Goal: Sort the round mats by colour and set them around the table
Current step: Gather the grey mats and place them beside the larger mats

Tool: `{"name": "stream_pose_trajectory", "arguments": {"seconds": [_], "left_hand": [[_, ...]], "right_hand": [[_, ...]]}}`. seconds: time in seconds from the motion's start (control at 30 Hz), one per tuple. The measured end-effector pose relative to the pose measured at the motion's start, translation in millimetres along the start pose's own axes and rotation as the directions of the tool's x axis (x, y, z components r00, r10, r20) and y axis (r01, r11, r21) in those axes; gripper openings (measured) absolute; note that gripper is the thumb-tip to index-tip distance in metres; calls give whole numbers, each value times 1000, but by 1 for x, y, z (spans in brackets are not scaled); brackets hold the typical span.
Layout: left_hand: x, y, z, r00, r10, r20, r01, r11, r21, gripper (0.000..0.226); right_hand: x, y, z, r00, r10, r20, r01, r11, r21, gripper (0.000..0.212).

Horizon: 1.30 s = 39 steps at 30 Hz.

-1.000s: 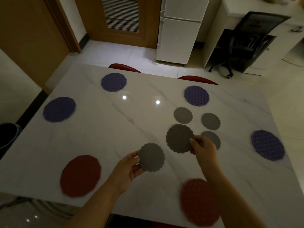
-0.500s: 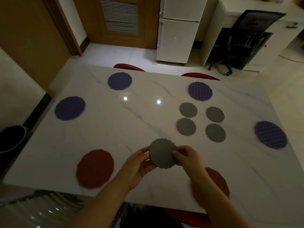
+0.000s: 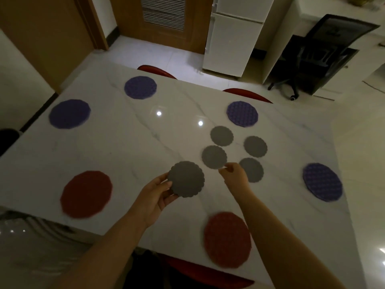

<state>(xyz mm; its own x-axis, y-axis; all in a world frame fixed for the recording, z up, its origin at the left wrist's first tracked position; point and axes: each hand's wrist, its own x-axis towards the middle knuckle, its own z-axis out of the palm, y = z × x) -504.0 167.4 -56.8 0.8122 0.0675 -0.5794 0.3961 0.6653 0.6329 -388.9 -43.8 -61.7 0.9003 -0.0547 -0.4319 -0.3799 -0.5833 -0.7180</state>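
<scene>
My left hand (image 3: pixel 155 198) holds a grey scalloped round mat (image 3: pixel 186 178) just above the white marble table (image 3: pixel 125 147). My right hand (image 3: pixel 234 174) is pinched shut, its fingertips at the near edge of a grey mat (image 3: pixel 214 157) lying flat. Three more grey mats (image 3: pixel 221 136) (image 3: pixel 255 146) (image 3: pixel 252 170) lie in a cluster around it. Purple mats sit at the far left (image 3: pixel 140 87), left end (image 3: pixel 69 113), far right (image 3: pixel 242 113) and right end (image 3: pixel 322 181). Red mats lie near left (image 3: pixel 86 193) and near right (image 3: pixel 227 239).
Red chairs are tucked in at the far side (image 3: pixel 156 70) (image 3: pixel 246 94) and at the near side (image 3: pixel 204 274). A white fridge (image 3: pixel 235 38) and a black office chair (image 3: pixel 325 55) stand beyond the table. A dark bin (image 3: pixel 8 138) sits at the left.
Both hands held the grey mat together half a second ago. My right hand has let go and moved right to the grey cluster; my left hand keeps the mat.
</scene>
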Motion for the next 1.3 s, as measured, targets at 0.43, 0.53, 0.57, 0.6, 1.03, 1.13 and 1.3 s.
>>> {"name": "stream_pose_trajectory", "arguments": {"seconds": [0.43, 0.53, 0.57, 0.6, 1.03, 1.13, 1.3], "left_hand": [[44, -7, 21, 988, 74, -132, -81, 996, -48, 28], [46, -7, 20, 989, 69, -131, -76, 996, -52, 28], [46, -7, 20, 990, 65, -129, -73, 996, -55, 27], [46, -8, 19, 990, 64, -126, -72, 996, -59, 27], [50, 6, 31, 996, -15, -88, 12, 999, -41, 27], [51, 9, 40, 998, -38, -40, 36, 999, -35, 28], [51, 8, 51, 999, -51, 19, 51, 999, -3, 31]], "right_hand": [[96, -3, 26, 993, 116, -27, -116, 879, -462, 69], [101, -5, 29, 985, 168, -41, -167, 864, -474, 65], [102, -6, 29, 985, 167, -43, -166, 850, -500, 64], [102, -5, 28, 987, 153, -45, -154, 844, -514, 62], [19, -31, -37, 997, -45, -57, 63, 921, 383, 15], [-5, -32, -25, 989, -100, 105, 54, 928, 370, 15], [-11, -22, -9, 997, -76, 9, 71, 964, 256, 15]]}}
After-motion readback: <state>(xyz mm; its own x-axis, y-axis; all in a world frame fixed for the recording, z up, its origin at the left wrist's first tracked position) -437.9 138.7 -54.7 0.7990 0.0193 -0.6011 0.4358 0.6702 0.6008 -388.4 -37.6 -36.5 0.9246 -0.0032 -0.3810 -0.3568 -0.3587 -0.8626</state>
